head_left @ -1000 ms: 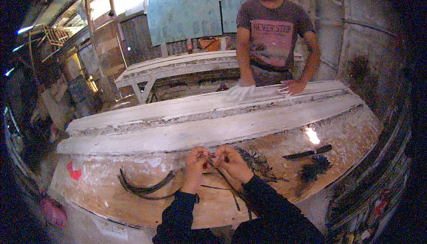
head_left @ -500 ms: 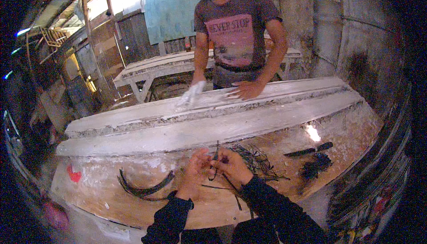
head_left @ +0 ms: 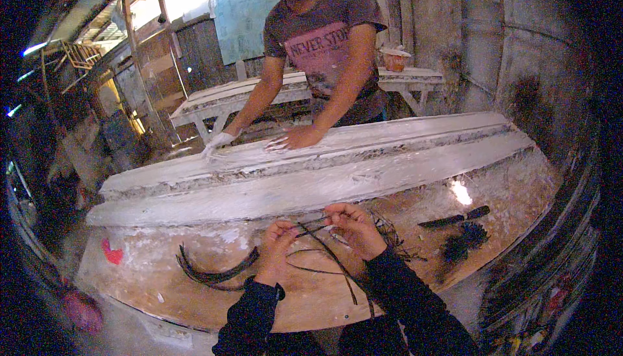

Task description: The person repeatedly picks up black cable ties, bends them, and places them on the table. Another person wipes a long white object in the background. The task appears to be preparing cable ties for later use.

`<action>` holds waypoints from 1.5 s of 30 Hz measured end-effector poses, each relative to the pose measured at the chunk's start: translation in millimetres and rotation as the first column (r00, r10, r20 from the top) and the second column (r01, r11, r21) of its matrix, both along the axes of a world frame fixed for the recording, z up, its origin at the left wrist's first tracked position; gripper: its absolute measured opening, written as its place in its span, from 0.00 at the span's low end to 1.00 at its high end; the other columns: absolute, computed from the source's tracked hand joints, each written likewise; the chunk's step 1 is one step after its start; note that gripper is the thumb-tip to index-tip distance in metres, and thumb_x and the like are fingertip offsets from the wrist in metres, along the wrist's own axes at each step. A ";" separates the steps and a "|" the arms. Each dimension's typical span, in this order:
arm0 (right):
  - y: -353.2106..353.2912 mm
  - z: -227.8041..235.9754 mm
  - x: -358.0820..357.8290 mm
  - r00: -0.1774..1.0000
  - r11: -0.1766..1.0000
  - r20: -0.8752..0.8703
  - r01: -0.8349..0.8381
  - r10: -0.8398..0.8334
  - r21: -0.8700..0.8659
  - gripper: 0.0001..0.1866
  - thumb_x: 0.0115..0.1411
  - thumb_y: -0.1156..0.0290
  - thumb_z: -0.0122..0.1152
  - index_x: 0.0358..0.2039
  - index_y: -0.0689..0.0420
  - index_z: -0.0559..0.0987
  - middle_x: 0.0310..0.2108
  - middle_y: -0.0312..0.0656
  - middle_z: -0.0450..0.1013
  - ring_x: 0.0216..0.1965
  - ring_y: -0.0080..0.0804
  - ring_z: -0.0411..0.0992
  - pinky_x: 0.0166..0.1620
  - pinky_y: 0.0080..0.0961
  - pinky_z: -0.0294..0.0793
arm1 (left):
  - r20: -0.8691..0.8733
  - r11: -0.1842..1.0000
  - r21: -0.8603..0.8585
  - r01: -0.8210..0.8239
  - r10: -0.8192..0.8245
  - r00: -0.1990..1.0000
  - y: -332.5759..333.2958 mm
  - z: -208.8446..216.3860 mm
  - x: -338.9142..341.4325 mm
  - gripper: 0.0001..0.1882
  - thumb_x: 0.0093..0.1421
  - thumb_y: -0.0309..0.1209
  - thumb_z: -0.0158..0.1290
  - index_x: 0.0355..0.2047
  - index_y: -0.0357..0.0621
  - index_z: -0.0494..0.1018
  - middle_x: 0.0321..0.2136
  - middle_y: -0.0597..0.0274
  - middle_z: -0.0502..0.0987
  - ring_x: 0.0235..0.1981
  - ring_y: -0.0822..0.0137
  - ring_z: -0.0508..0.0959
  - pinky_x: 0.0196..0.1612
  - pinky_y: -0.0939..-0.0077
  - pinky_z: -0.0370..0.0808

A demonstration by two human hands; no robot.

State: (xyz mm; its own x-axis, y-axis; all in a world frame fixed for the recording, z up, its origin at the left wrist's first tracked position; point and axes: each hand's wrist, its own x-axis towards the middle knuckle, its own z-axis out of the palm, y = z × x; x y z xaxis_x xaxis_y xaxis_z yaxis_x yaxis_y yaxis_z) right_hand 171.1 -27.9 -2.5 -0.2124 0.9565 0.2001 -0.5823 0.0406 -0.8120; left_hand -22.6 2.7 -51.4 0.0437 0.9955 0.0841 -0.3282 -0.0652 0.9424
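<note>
Thin dark strips (head_left: 332,257) run between my hands and trail down toward the table's near edge. My left hand (head_left: 278,247) pinches one strip at its fingertips, and my right hand (head_left: 357,227) pinches a strip slightly higher and to the right. Beside my left hand lies a curved bundle of dark strips (head_left: 211,278). A loose tangle of dark strips (head_left: 389,234) lies behind my right hand, partly hidden by it. Farther right rest a dark-handled knife (head_left: 454,217) and a dark bristly clump (head_left: 464,243). What material the strips are I cannot tell.
Long whitish boards (head_left: 298,194) cross the far side of the wooden table (head_left: 149,278). Across them stands a person in a T-shirt (head_left: 318,44), both hands on the boards. A red scrap (head_left: 111,252) sits at left. Behind are a second bench (head_left: 409,81) and an orange container (head_left: 394,61).
My hands have drawn apart, my right one rising to the right, with a strip stretched between them. The other person has leaned over, and their whitened hand has slid left along the boards.
</note>
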 end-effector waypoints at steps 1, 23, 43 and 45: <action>-1.6 3.1 -1.7 1.000 0.999 0.013 -0.013 0.014 -0.039 0.13 0.53 0.70 0.57 0.39 0.59 0.72 0.29 0.35 0.71 0.36 0.24 0.70 0.39 0.19 0.68 | -0.048 0.998 -0.016 -0.062 0.061 0.997 -0.2 3.5 -1.7 0.07 0.50 0.22 0.53 0.30 0.44 0.68 0.25 0.69 0.70 0.26 0.78 0.69 0.30 0.86 0.67; 17.0 -23.1 -6.2 0.477 0.818 0.665 0.329 -0.575 0.472 0.17 0.45 0.83 0.56 0.38 0.55 0.73 0.26 0.37 0.67 0.26 0.22 0.66 0.31 0.19 0.67 | -0.205 0.871 -0.018 0.491 -0.484 0.851 -18.4 16.1 -1.9 0.03 0.51 0.27 0.52 0.25 0.43 0.69 0.19 0.69 0.68 0.22 0.74 0.67 0.25 0.79 0.66; -1.7 -24.0 -20.4 0.869 0.940 0.461 -0.290 0.179 0.182 0.09 0.50 0.67 0.60 0.31 0.56 0.79 0.45 0.41 0.65 0.47 0.32 0.62 0.51 0.29 0.60 | -0.063 0.983 0.048 -0.179 0.181 0.981 11.3 -1.7 -17.1 0.01 0.51 0.24 0.51 0.24 0.42 0.70 0.21 0.68 0.71 0.15 0.79 0.66 0.17 0.86 0.63; -5.3 -22.0 -21.3 0.892 0.928 0.288 -0.372 0.350 0.024 0.10 0.51 0.66 0.59 0.32 0.56 0.79 0.48 0.42 0.63 0.47 0.32 0.62 0.51 0.29 0.60 | -0.101 0.985 0.021 -0.170 0.171 0.980 11.5 -2.7 -18.3 0.00 0.51 0.24 0.50 0.24 0.42 0.70 0.22 0.67 0.72 0.16 0.79 0.66 0.17 0.85 0.63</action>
